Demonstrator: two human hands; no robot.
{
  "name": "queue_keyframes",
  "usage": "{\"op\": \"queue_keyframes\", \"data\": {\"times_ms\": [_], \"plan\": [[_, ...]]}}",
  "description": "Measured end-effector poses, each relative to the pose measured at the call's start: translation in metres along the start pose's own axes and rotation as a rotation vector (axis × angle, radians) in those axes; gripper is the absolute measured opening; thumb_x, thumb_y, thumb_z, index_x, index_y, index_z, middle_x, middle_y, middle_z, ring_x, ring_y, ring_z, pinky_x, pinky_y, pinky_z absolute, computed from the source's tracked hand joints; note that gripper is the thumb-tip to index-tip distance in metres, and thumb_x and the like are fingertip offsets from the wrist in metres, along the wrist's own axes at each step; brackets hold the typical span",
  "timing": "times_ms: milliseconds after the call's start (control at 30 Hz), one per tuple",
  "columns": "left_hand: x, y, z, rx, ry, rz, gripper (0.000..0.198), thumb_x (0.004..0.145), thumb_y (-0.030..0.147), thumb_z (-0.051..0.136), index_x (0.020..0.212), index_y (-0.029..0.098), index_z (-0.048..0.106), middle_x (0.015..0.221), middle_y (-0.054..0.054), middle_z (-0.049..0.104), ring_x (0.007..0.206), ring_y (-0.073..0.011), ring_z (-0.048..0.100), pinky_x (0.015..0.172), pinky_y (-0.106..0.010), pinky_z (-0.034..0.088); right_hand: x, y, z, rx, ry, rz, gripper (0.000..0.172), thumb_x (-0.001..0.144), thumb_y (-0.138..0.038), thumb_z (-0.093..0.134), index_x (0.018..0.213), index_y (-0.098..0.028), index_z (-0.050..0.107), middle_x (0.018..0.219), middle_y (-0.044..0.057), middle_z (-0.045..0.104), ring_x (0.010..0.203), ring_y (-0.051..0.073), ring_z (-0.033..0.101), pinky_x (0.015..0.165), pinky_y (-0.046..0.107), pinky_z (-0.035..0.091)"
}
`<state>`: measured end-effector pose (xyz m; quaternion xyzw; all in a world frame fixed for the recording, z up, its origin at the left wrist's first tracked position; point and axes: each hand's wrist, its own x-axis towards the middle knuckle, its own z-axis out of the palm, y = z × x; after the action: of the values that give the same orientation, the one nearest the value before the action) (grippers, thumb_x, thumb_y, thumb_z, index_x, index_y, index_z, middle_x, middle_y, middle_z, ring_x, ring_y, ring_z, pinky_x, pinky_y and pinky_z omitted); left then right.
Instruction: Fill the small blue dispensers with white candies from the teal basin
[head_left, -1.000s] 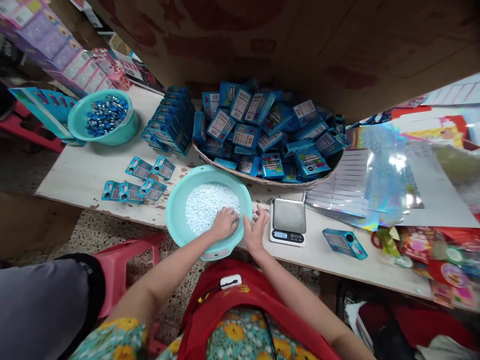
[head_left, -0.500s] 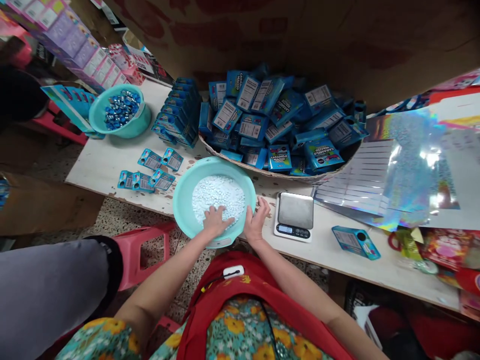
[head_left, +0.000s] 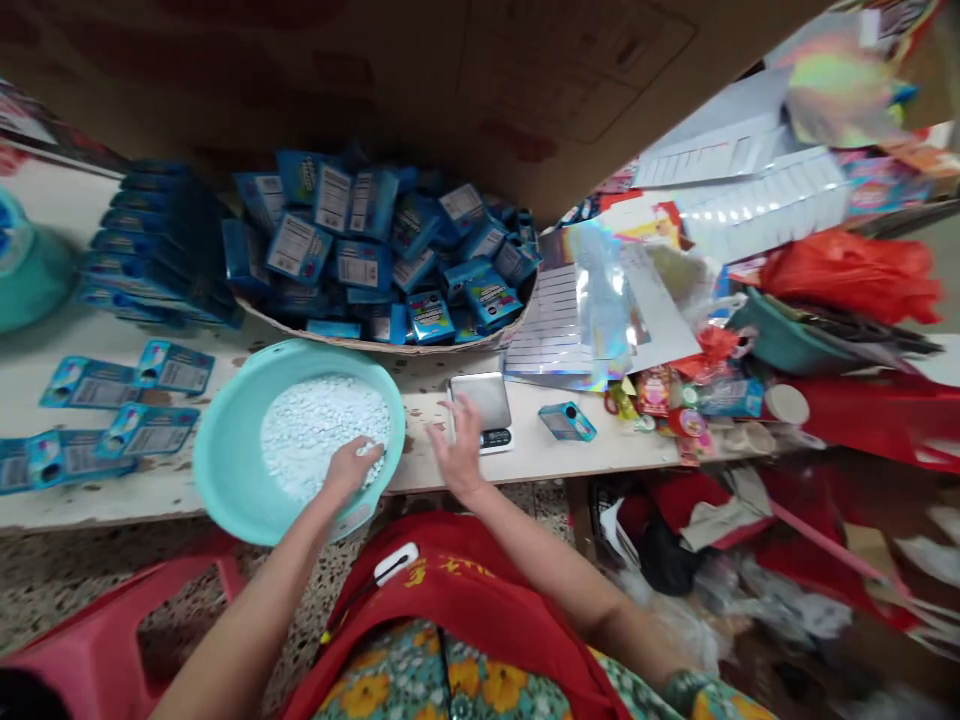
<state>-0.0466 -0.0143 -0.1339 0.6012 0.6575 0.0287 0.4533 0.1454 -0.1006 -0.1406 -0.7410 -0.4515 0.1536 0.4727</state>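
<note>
A teal bowl [head_left: 225, 470] of small white candies [head_left: 315, 425] sits at the table's front edge. My left hand [head_left: 351, 468] rests inside it on the candies, fingers curled into the pile. My right hand [head_left: 459, 448] hovers open over the table between the bowl and a small digital scale [head_left: 484, 405], its fingertips over the scale's left side. A single blue packet [head_left: 568, 421] lies to the right of the scale. Behind, a wide basket [head_left: 390, 345] is heaped with blue candy boxes [head_left: 360, 245].
Flat blue packets [head_left: 120, 400] lie at the left, with stacked blue boxes [head_left: 157, 260] behind them. Holographic sheets [head_left: 600, 300], small wrappers, a red bag [head_left: 847, 270] and clutter fill the right. A pink stool [head_left: 97, 640] stands below left.
The view has swung to the right. My right hand has moved off the bowl's rim toward the scale. My left hand stays in the candies.
</note>
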Motion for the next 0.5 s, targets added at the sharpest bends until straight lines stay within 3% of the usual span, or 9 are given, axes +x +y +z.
{"op": "queue_keyframes", "data": {"times_ms": [67,133,200,267,333,400,500], "plan": [[0.000,-0.005,-0.009,-0.356,-0.081,-0.126,0.030,0.067,0.044,0.070,0.080,0.018,0.063,0.070,-0.002,0.060,0.063,-0.0176,0.055,0.055,-0.025,0.042,0.001,0.035,-0.058,-0.196,0.199,0.057,0.056,0.081,-0.046,0.060,0.128,-0.019,0.045,0.135,0.017,0.040,0.130,0.029,0.034,0.109,0.054,0.027],[-0.005,-0.007,-0.023,-0.667,-0.161,-0.199,0.033,0.065,0.040,0.073,0.086,0.017,0.062,0.070,-0.002,0.059,0.053,-0.0126,0.051,0.044,-0.020,0.037,0.000,0.077,-0.111,-0.325,0.347,0.203,0.086,0.066,-0.054,0.073,0.134,-0.014,0.038,0.140,0.021,0.034,0.134,0.035,0.025,0.110,0.060,0.019],[-0.010,-0.006,-0.036,-0.909,-0.185,-0.183,0.031,0.067,0.035,0.070,0.091,0.016,0.062,0.072,-0.004,0.061,0.050,-0.0120,0.051,0.038,-0.017,0.033,0.000,0.117,-0.147,-0.277,0.332,0.359,0.105,0.050,-0.055,0.081,0.135,-0.014,0.037,0.140,0.021,0.035,0.133,0.037,0.026,0.110,0.059,0.018],[-0.010,-0.002,-0.045,-1.106,-0.160,-0.179,0.030,0.074,0.036,0.060,0.096,0.016,0.061,0.083,-0.008,0.065,0.057,-0.0153,0.058,0.038,-0.018,0.038,0.001,0.144,-0.166,-0.141,0.228,0.461,0.086,0.052,-0.053,0.080,0.124,-0.015,0.049,0.124,0.018,0.052,0.117,0.031,0.046,0.103,0.050,0.034],[-0.008,0.001,-0.048,-1.242,-0.101,-0.245,0.028,0.080,0.037,0.052,0.096,0.016,0.061,0.089,-0.009,0.065,0.064,-0.0170,0.061,0.042,-0.022,0.045,0.004,0.154,-0.173,-0.053,0.187,0.502,0.061,0.062,-0.052,0.073,0.109,-0.015,0.058,0.105,0.016,0.061,0.096,0.025,0.056,0.090,0.042,0.044],[-0.005,0.005,-0.047,-1.312,-0.065,-0.294,0.024,0.081,0.036,0.051,0.091,0.015,0.060,0.084,-0.008,0.064,0.061,-0.0152,0.060,0.044,-0.022,0.046,0.010,0.144,-0.174,-0.009,0.216,0.494,0.051,0.069,-0.051,0.069,0.104,-0.015,0.060,0.099,0.016,0.062,0.089,0.022,0.057,0.086,0.038,0.045],[-0.002,0.008,-0.042,-1.382,-0.089,-0.218,0.024,0.080,0.036,0.053,0.093,0.016,0.059,0.086,-0.008,0.064,0.066,-0.0166,0.061,0.048,-0.025,0.049,0.023,0.101,-0.165,0.102,0.239,0.402,0.056,0.068,-0.045,0.074,0.114,-0.018,0.056,0.109,0.013,0.060,0.096,0.020,0.057,0.088,0.035,0.045]]}}
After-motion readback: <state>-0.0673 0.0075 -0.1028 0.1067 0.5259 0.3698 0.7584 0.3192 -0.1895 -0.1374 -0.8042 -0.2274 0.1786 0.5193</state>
